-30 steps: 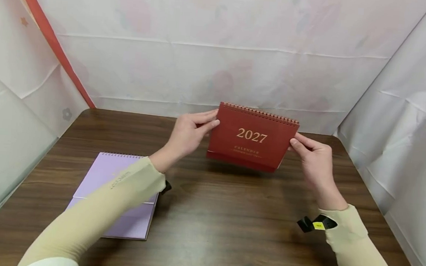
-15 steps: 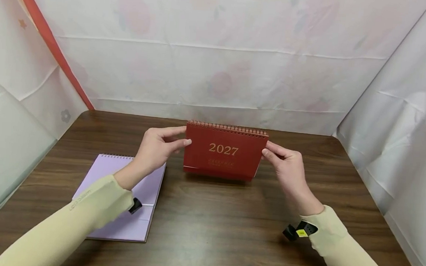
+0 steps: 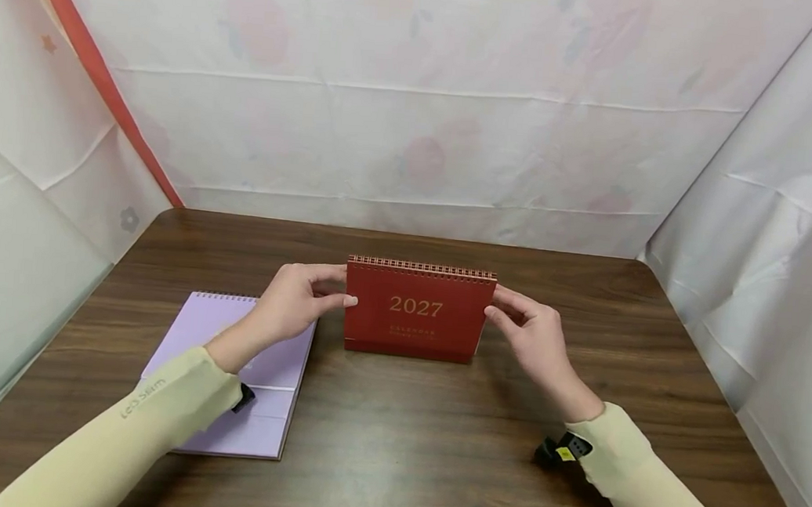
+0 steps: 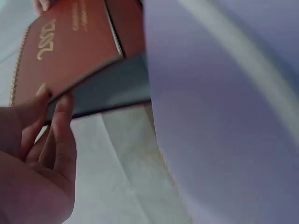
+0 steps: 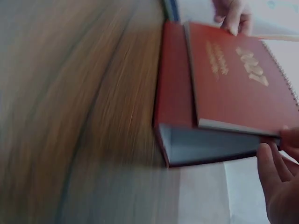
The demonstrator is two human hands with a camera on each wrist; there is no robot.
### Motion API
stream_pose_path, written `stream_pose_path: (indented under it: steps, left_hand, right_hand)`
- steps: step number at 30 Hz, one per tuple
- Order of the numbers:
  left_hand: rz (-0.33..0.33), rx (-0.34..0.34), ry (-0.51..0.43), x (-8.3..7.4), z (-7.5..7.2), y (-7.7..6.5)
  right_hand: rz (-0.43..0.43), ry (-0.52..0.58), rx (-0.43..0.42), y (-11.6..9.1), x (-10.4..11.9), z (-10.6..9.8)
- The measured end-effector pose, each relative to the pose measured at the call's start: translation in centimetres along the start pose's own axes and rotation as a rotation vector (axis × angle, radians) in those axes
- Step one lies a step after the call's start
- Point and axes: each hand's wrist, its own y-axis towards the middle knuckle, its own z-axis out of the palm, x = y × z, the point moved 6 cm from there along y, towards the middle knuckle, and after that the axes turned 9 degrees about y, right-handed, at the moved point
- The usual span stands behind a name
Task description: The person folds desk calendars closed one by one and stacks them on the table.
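Note:
A red desk calendar [image 3: 416,308] with gold "2027" lettering and a spiral binding along its top stands upright on the table. My left hand [image 3: 296,302] pinches its left side edge, thumb on the front cover and fingers behind. At the opposite edge my right hand [image 3: 531,333] pinches it in the same way. Both wrist views show the calendar's side: a tent-shaped stand with a hollow grey inside, its red cover [image 5: 238,74] leaning over a red base strip. A lilac spiral-bound calendar or pad [image 3: 260,424] lies flat under my left forearm, partly hidden by it.
The dark wooden table [image 3: 406,458] has rounded back corners. White patterned cloth [image 3: 416,113] hangs behind it and at both sides, with a red strip [image 3: 100,75] at the left. Black wrist cameras [image 3: 555,451] sit at my cuffs.
Both hands have brought the red calendar left, nearer and down from a tilted, raised pose; it now stands level on the table. The lilac one has stayed in place.

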Motion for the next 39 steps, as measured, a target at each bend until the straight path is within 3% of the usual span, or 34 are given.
stream_pose_path:
  steps: [5, 11, 14, 18, 24, 30, 35, 39]
  left_hand:
    - [0.068, 0.100, 0.160, 0.1, 0.6, 0.3]
    - [0.154, 0.181, 0.361, 0.3, 1.5, 0.5]
    - [0.162, 0.170, 0.394, 0.4, 1.6, 0.7]
    - [0.163, 0.152, 0.420, 0.2, 1.6, 0.9]
    - [0.139, 0.144, 0.410, -0.2, 1.1, 0.7]
    - [0.139, 0.164, 0.356, -1.3, 0.1, 0.2]
    - [0.092, 0.220, 0.300, -1.0, 0.3, -0.5]
    - [0.048, 0.247, 0.248, -0.6, 0.8, -0.6]
  right_hand:
    - [-0.092, -0.212, 0.149, 0.3, -0.3, 0.6]
    - [-0.077, -0.291, 0.335, 0.3, -1.9, 1.5]
    - [-0.071, -0.295, 0.370, 0.3, -2.4, 1.8]
    - [-0.062, -0.291, 0.354, 0.3, -2.7, 1.7]
    - [-0.026, -0.245, 0.316, 0.3, -2.2, 1.0]
    - [0.054, -0.133, 0.289, 0.4, -1.3, 0.2]
    - [0.169, -0.030, 0.324, -0.5, -1.7, 0.3]
    - [0.217, -0.012, 0.336, -1.0, -2.2, 0.5]
